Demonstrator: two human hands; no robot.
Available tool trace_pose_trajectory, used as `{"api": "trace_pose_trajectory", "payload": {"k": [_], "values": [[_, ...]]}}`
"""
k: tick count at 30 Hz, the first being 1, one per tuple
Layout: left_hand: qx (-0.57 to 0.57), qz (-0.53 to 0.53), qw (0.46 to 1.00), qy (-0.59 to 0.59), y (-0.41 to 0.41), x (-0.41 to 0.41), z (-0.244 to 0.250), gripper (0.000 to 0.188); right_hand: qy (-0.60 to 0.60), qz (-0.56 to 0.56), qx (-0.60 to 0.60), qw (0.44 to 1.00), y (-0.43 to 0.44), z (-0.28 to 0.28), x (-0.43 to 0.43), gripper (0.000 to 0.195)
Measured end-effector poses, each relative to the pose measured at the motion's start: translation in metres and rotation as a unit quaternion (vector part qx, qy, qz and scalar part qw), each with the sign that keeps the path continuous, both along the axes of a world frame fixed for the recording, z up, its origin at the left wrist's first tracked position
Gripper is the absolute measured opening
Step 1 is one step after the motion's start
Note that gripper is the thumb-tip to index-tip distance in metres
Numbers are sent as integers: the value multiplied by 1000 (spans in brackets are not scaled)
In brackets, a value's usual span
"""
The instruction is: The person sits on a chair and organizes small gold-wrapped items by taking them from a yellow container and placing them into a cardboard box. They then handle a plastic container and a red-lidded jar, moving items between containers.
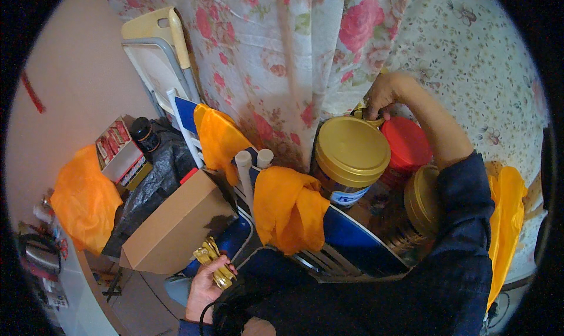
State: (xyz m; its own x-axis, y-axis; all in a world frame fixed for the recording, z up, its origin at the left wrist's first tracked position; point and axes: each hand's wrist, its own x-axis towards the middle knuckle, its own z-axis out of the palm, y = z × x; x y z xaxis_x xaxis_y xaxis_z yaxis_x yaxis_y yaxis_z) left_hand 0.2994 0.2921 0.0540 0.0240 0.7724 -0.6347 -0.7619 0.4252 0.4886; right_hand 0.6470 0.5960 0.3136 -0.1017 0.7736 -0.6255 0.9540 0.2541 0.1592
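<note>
Several gold foil packets (216,265) are gripped in my left hand (207,283), low in the picture beside a cardboard box. My right hand (382,95) reaches behind a large tub with a gold lid (353,144), at the foot of the floral curtain. Its fingers are at a small gold item (361,109), partly hidden, and I cannot tell how firmly they hold it. A container with a red lid (406,141) stands just beneath my right wrist. Another gold-lidded container (425,201) is partly covered by my dark sleeve.
Orange cloths hang on blue-backed folding chairs, one cloth (288,208) in front of the tubs. The open cardboard box (176,225) leans at the left near black plastic (154,173) and a black-lidded jar (144,133). A floral curtain (273,49) hangs behind; a white table (79,283) is lower left.
</note>
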Motion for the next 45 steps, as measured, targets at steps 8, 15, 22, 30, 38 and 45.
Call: {"api": "trace_pose_trajectory", "payload": {"k": [8,15,22,30,38,45], "values": [[-10,1,1000,2,-1,0,0,21,62,-2,101,993,8,-5,2,24],[-2,0,1000,-5,1,0,-4,20,197,144,184,952,15,-8,12,25],[-7,-4,1000,-8,2,-1,-6,20,258,141,199,935,5,-6,7,31],[-10,1,1000,13,-2,-4,-7,20,144,-36,175,973,-24,17,-19,40],[1,1,1000,1,1,0,-6,21,253,43,-1,967,-23,57,17,22],[-5,-13,1000,-1,3,2,-6,16,288,0,33,957,0,53,46,22]]}}
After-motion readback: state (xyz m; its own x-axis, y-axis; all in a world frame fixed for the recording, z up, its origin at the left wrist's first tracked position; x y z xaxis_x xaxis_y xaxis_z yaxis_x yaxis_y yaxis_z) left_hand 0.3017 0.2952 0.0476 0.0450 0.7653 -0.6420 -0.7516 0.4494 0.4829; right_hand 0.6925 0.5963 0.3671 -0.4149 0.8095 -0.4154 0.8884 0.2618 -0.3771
